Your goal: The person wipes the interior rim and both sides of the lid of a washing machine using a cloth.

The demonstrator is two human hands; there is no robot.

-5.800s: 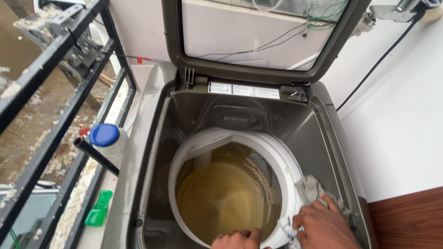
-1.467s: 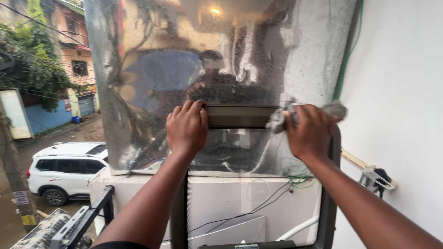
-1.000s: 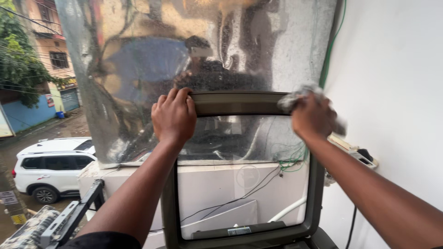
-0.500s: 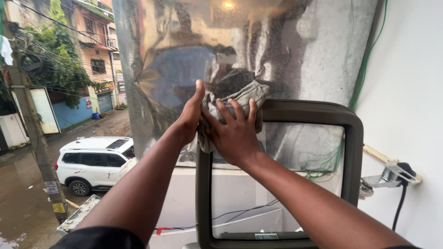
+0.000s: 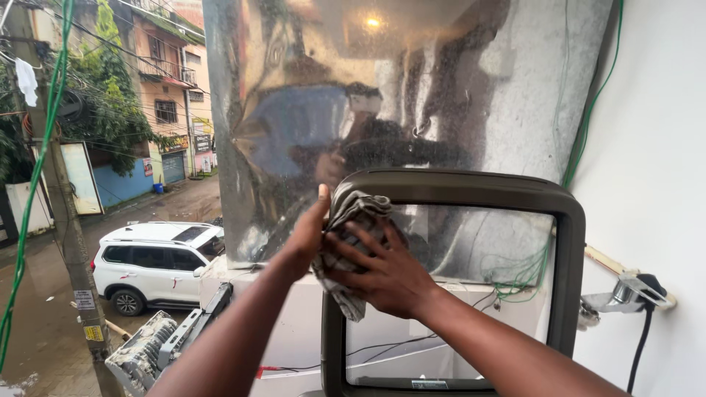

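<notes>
Grey cloth (image 5: 351,242) under right hand (image 5: 382,276), left hand (image 5: 309,235) beside

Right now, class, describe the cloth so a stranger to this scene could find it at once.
Start at the big reflective metal sheet, then drop to the dark-framed glass lid raised before it. At the frame's upper left corner, the left hand and right hand press a grey cloth, the only crumpled fabric here.

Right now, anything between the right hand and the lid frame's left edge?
Yes: a grey cloth lies between the right hand and the lid frame. The left hand steadies the same edge bare.
</notes>
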